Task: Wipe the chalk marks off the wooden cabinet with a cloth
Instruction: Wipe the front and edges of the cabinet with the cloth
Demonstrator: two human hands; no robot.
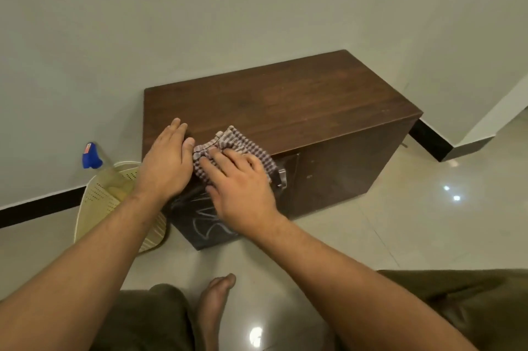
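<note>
A low dark wooden cabinet [285,99] stands on the floor against the wall. White chalk marks [205,220] show on the lower left of its front face. A checked brown and white cloth [243,142] lies over the cabinet's top front edge. My right hand [240,187] presses flat on the cloth against the front face, fingers spread. My left hand [167,163] rests flat on the top left corner of the cabinet, its thumb touching the cloth's edge, holding nothing.
A cream perforated plastic basket [108,199] leans on the floor left of the cabinet. A spray bottle with a blue nozzle [91,157] stands behind it by the wall. A metal handle [281,177] sticks out of the cabinet front. My bare foot [214,302] is on the tiled floor.
</note>
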